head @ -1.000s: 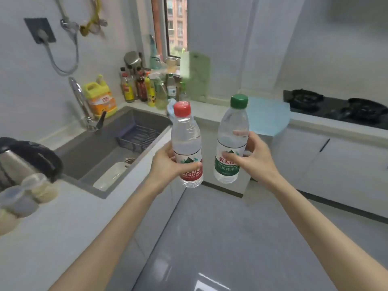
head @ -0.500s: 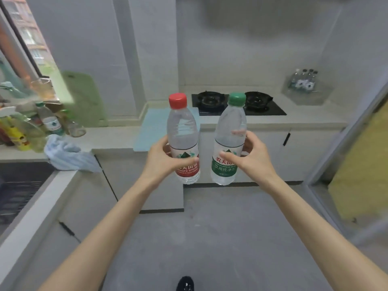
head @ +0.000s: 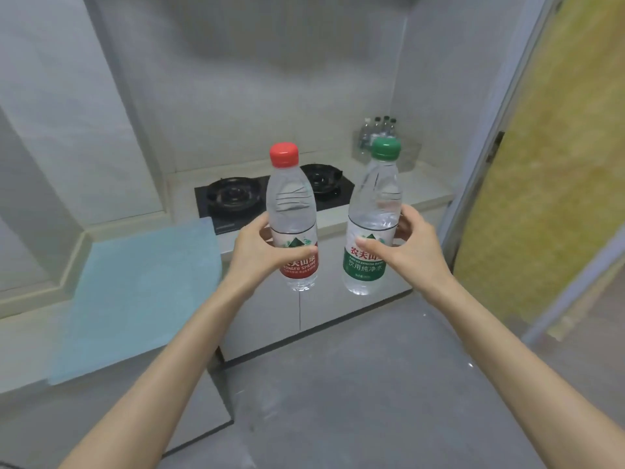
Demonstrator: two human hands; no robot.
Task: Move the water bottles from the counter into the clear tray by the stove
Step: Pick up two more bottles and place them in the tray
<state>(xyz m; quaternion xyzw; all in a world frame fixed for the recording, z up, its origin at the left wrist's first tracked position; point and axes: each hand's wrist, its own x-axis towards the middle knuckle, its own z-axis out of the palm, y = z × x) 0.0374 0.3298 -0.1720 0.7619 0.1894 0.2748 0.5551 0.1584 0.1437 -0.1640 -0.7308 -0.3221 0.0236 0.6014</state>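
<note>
Hands out front, each grasping one upright bottle in the air: left hand [head: 262, 252] round the red-cap bottle [head: 293, 221], right hand [head: 411, 247] round the green-cap bottle [head: 373, 221]. Clear tray [head: 411, 154] with small bottles sits on the counter [head: 424, 189] right of the stove [head: 236, 198], well beyond.

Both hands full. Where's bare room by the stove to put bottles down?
Bare counter between the stove and the right wall, in front of the clear tray. The blue mat left of the stove is bare too. Crowded: several small bottles fill the tray's back; its front looks free, though the green-capped bottle hides part.
</note>
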